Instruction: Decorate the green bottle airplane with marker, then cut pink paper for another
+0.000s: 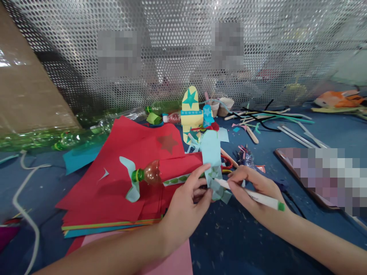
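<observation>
A toy airplane made from a plastic bottle lies across red paper, its body [180, 165] wrapped in red with a leaf-patterned strip. At its green cap [137, 175] sits a light blue paper propeller [132, 193]. A light blue paper wing [211, 147] crosses the body and carries green marks on its near half. My left hand [191, 196] is closed around the near part of this wing, thumb and fingers at its edge. My right hand [254, 187] grips a white marker [263, 199] with a green end, its tip at the wing's green marks.
A stack of coloured paper [114, 214] lies at left. Behind stand a yellow airplane with stars [190, 118] and small cups [225, 106]. Pipe cleaners [266, 114] lie back right, a tablet-like device [298, 177] at right. Green bottles [77, 139] line the perforated metal panel [177, 49].
</observation>
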Demonstrator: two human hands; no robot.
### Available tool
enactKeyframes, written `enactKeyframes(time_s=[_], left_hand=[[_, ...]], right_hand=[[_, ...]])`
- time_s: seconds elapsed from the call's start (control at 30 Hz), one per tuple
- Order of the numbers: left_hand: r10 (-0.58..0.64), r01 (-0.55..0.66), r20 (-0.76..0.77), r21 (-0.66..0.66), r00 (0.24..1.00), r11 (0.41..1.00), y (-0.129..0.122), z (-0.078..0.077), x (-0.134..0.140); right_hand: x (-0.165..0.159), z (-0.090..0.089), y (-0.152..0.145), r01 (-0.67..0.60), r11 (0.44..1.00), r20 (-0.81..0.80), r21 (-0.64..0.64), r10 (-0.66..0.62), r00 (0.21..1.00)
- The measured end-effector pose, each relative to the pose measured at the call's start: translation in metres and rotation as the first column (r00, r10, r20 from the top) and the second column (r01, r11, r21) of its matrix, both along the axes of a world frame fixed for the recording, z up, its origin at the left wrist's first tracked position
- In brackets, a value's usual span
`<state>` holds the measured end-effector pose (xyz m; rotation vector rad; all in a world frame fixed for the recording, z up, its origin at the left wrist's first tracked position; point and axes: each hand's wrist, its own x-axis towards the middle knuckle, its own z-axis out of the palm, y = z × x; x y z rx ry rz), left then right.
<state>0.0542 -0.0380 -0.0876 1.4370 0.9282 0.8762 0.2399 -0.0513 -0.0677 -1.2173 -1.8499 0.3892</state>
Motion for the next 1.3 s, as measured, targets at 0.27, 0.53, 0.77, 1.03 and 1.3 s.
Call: enactKeyframes(time_s=[0.27,0.53,0.77,1.03,1.3], left_hand=[[-0.004,0.004,-0.003,0.004,1.000,1.000,0.0011,-0.0007,0.0007],[-0.018,0.018,0.012,0.005,1.000,1.000,-0.0003,-0.0010,-0.0008],[-0.013,0.013,0.008,0.004,1.000,1.000,0.0012,-0.0025,-0.0006],[-0.010,0.010,0.003,0.004,1.000,1.000,0.0011,-0.0026,-0.0008],[-0.007,0.007,0.003,0.007,1.000,1.000,0.0010,-0.0029,-0.0009]], right_hand=[[0.0015,-0.0005,0.0006,0.072,0.997,-0.014,-0.023,-0.072,0.997],[-0.0012,0.0042,0.0016,0.026,1.000,0.011,-0.003,-0.026,1.000],[-0.0002,0.0016,0.0011,0.032,0.999,0.015,0.002,-0.032,0.999],[-0.0005,0.0026,0.0026,0.023,1.000,0.018,-0.009,-0.022,1.000],[-0.0005,0.0028,0.0027,0.014,1.000,0.015,0.001,-0.014,1.000]])
